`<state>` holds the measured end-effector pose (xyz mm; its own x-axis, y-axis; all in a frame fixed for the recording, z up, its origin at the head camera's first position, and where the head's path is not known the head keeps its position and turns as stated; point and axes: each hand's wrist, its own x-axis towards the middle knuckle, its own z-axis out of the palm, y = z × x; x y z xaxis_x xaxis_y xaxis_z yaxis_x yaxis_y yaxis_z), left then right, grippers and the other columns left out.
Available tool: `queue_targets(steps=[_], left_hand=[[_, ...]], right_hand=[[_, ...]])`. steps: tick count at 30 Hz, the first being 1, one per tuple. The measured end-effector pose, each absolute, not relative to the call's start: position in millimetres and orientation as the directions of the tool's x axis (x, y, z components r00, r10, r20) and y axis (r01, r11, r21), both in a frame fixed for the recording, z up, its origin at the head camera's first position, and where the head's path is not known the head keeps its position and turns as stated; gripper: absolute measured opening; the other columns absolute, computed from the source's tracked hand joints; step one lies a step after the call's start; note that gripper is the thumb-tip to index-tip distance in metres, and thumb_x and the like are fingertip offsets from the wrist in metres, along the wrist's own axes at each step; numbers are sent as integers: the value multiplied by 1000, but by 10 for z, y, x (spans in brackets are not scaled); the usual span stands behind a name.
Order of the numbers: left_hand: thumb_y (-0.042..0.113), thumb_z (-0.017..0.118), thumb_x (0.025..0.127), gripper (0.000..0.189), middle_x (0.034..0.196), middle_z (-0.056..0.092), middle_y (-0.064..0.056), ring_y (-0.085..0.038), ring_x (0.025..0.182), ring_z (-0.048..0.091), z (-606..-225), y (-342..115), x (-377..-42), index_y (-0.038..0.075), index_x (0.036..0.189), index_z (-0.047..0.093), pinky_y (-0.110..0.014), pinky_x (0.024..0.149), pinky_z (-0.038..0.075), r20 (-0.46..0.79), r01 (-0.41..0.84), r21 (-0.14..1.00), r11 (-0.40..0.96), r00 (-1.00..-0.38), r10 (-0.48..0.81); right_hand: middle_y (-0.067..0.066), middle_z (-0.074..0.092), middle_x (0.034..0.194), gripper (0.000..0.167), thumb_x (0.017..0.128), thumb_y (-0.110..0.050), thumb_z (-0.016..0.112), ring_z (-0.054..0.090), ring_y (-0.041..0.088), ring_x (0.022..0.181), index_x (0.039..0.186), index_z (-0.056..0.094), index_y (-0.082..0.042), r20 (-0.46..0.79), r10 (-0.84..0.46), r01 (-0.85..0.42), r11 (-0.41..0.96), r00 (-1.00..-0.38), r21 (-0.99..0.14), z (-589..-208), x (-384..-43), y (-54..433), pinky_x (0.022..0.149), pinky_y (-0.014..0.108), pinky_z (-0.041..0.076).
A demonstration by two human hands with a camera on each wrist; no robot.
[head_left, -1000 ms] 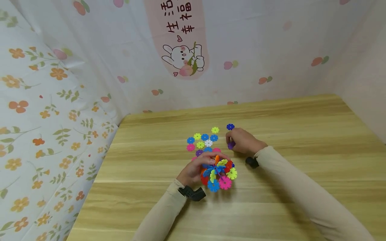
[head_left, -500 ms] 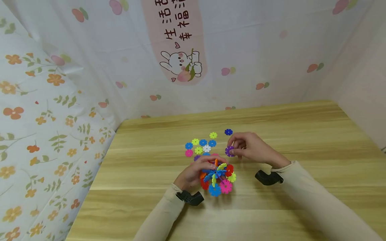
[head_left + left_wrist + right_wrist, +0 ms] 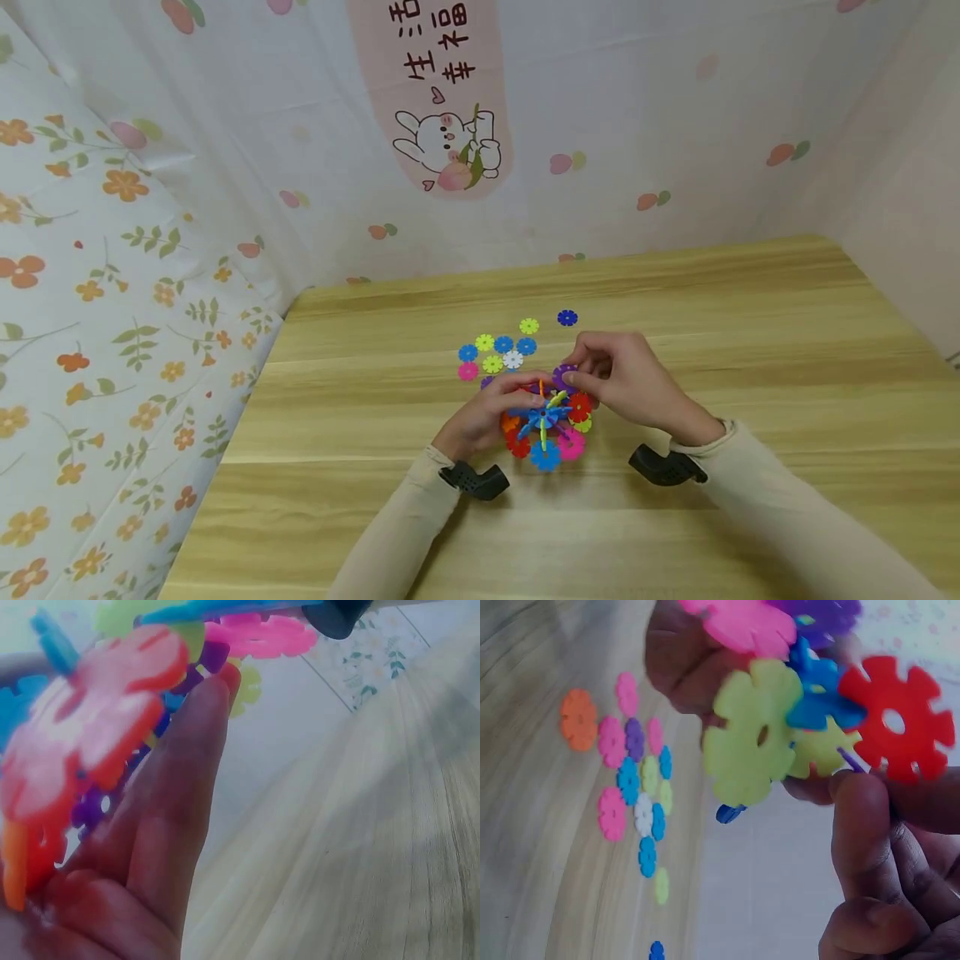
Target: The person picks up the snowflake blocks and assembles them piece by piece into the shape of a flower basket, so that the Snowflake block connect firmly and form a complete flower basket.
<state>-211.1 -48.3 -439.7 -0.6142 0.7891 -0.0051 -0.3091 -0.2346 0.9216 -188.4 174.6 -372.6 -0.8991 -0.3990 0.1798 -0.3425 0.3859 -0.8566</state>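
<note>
My left hand (image 3: 480, 415) holds a ball-like cluster of interlocking flower-shaped plastic discs (image 3: 544, 418) in blue, red, pink, yellow and orange. In the left wrist view its fingers (image 3: 176, 787) curl along the cluster's side, beside a large red disc (image 3: 82, 712). A purple disc (image 3: 562, 377) is pinched between thumb and fingers of my right hand (image 3: 633, 383), at the cluster's upper right edge. Seen from the right wrist, that purple disc (image 3: 850, 760) is nearly edge-on, beside a red disc (image 3: 892, 724) and a yellow one (image 3: 754, 735) of the cluster.
Loose discs lie on the wooden table (image 3: 712, 308) beyond the hands, among them a white one (image 3: 513, 360), a pink one (image 3: 468, 372) and a dark blue one (image 3: 567, 317). A printed curtain (image 3: 600, 100) hangs behind the table.
My right hand has lifted the purple disc off the table and brought it left to the cluster. The left hand keeps its hold, the cluster slightly turned.
</note>
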Motion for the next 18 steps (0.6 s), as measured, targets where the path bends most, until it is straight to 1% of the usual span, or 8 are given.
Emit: queue_targets(steps=[3, 7, 9, 10, 11, 13, 15, 18], left_hand=[[7, 48, 96, 31, 110, 61, -1, -11, 94, 66, -4383, -453, -2114, 25, 112, 69, -25, 81, 57, 3, -272, 934, -230, -638, 770], [8, 52, 95, 27, 111, 60, -2, -11, 94, 62, -4362, -453, -2096, 21, 111, 69, -23, 81, 56, 1, -226, 950, -216, -689, 725], [9, 56, 95, 22, 111, 60, -2, -13, 95, 62, -4354, -446, -2088, 13, 112, 68, -23, 81, 56, -1, -207, 956, -208, -710, 704], [10, 58, 95, 21, 111, 61, -2, -13, 94, 62, -4352, -442, -2083, 6, 113, 67, -23, 80, 56, -3, -197, 960, -200, -719, 695], [11, 60, 94, 23, 110, 61, -1, -13, 94, 61, -4352, -436, -2077, 0, 113, 66, -22, 80, 55, -4, -181, 965, -188, -728, 685], [12, 64, 93, 34, 109, 63, 0, -12, 93, 61, -4354, -421, -2067, -12, 116, 59, -22, 80, 55, -4, -157, 973, -170, -747, 665], [14, 68, 91, 45, 107, 64, 2, -11, 92, 62, -4355, -410, -2055, -18, 119, 54, -21, 81, 54, -7, -135, 979, -151, -768, 640], [17, 69, 90, 50, 108, 66, 1, -11, 92, 63, -4353, -403, -2038, -20, 121, 54, -21, 82, 55, -12, -125, 982, -143, -790, 612]], right_hand=[[0, 68, 73, 12, 86, -2, 74, 62, 9, 57, 81, 66, -9, 216, -372, -375, 434, -903, -819, -3731, -1865, 1748, 52, 26, 53], [0, 71, 76, 16, 85, -1, 74, 65, 9, 62, 76, 66, -11, 229, -328, -367, 461, -917, -808, -3731, -1853, 1732, 56, 26, 53], [2, 72, 77, 17, 85, -2, 74, 65, 10, 62, 74, 66, -11, 226, -309, -353, 460, -924, -815, -3730, -1846, 1728, 54, 26, 52], [2, 73, 77, 18, 86, -2, 74, 65, 10, 62, 73, 66, -11, 221, -302, -344, 459, -927, -819, -3735, -1840, 1724, 53, 26, 51], [1, 72, 76, 19, 86, -3, 75, 64, 10, 61, 71, 65, -11, 220, -294, -340, 463, -930, -818, -3742, -1834, 1718, 52, 26, 50], [0, 71, 73, 21, 85, -4, 76, 62, 10, 58, 69, 65, -12, 232, -276, -342, 469, -933, -814, -3769, -1822, 1701, 50, 25, 47], [-1, 69, 71, 22, 84, -5, 77, 59, 9, 55, 68, 64, -12, 258, -253, -351, 472, -933, -809, -3805, -1811, 1681, 49, 25, 46], [0, 69, 71, 24, 84, -3, 77, 57, 9, 53, 68, 62, -12, 309, -210, -372, 442, -928, -816, -3872, -1780, 1646, 47, 24, 46]])
